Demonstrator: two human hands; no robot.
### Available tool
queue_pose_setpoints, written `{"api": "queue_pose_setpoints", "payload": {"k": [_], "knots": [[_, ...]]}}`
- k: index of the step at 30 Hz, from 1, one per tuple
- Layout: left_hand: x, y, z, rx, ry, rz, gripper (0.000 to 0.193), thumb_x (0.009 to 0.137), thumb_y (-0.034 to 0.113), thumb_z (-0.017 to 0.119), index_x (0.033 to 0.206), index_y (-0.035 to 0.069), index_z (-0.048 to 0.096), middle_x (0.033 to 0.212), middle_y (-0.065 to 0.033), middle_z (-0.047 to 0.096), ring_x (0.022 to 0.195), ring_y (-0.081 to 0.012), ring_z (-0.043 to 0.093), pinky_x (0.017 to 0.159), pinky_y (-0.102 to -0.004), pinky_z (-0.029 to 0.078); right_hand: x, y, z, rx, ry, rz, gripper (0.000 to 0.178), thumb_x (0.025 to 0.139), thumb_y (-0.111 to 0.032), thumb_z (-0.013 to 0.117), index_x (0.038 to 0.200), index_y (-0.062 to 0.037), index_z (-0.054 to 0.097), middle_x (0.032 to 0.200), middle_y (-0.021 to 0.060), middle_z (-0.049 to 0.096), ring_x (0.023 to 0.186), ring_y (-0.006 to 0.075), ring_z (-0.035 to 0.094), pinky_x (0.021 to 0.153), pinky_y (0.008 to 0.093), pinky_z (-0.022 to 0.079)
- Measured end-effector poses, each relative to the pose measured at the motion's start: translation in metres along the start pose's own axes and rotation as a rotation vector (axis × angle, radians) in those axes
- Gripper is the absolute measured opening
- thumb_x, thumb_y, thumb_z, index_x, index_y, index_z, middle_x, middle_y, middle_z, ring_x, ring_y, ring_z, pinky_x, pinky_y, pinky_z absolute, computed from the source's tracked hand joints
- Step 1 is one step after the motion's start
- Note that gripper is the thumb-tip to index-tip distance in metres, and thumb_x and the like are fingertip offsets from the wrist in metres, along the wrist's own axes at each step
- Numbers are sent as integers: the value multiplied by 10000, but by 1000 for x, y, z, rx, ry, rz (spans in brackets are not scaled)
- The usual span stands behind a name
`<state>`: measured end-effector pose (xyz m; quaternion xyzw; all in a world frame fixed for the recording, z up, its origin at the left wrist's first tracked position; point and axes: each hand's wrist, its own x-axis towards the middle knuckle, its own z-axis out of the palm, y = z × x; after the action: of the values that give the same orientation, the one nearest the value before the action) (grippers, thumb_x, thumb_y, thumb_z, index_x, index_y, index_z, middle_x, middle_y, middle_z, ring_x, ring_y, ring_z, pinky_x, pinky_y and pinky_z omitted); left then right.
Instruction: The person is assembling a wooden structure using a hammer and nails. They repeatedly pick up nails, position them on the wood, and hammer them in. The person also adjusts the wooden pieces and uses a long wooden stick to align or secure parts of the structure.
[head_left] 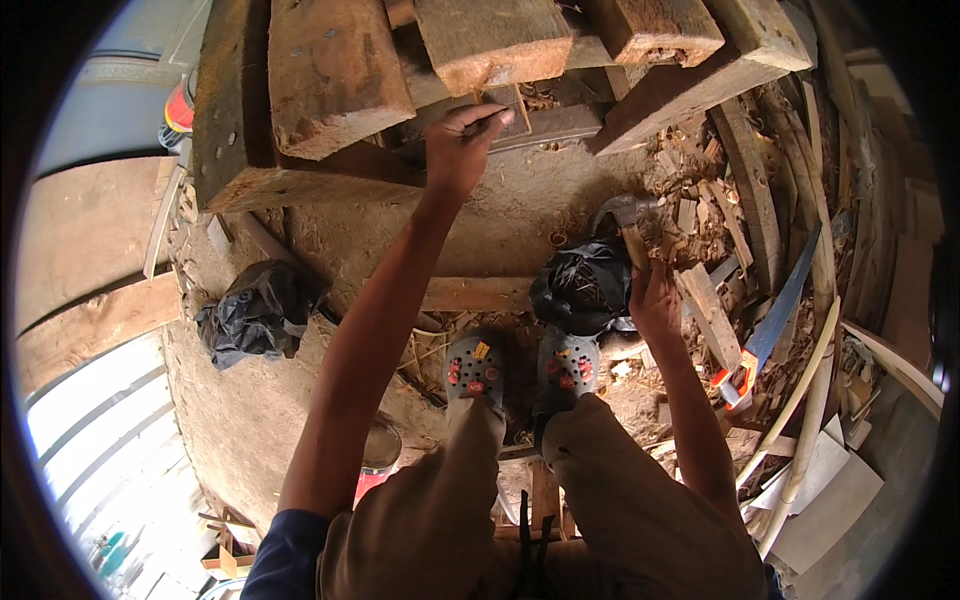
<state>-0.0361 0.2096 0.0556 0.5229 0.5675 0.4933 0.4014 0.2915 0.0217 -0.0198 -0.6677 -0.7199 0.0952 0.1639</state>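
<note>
My left hand reaches forward to a heavy wooden frame of thick beams. Its thumb and fingers are pinched together beside a thin wooden strip under the beams; what lies between the fingertips is too small to tell. Lower and to the right, my right hand is wrapped round the handle of a claw hammer, whose metal head points away from me. Close beside that hand sits an open black plastic bag with a heap of thin nails inside.
A handsaw with a blue blade and orange handle leans among offcuts and shavings at the right. Long poles lie beyond it. A crumpled black bag rests on the dirt at the left. My clogs stand near a plank.
</note>
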Motion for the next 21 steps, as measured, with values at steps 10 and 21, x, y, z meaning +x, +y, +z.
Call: {"api": "queue_pose_setpoints", "payload": {"k": [10, 21], "knots": [[-6, -11, -4, 132, 23, 248, 172, 875, 117, 793, 992, -6, 762, 962, -118, 721, 881, -192, 655, 811, -317, 520, 27, -2, -27, 174, -159, 190, 466, 1016, -244, 572, 1376, 32, 465, 1135, 342, 647, 1045, 509, 639, 841, 528, 534], [-7, -11, -6, 186, 26, 312, 161, 869, 94, 782, 998, 1, 756, 970, -130, 725, 949, -252, 656, 870, -353, 511, 27, -47, -73, 432, -232, 190, 295, 1008, -289, 621, 1011, 1, 566, 693, 204, 615, 608, 396, 609, 570, 465, 475]]}}
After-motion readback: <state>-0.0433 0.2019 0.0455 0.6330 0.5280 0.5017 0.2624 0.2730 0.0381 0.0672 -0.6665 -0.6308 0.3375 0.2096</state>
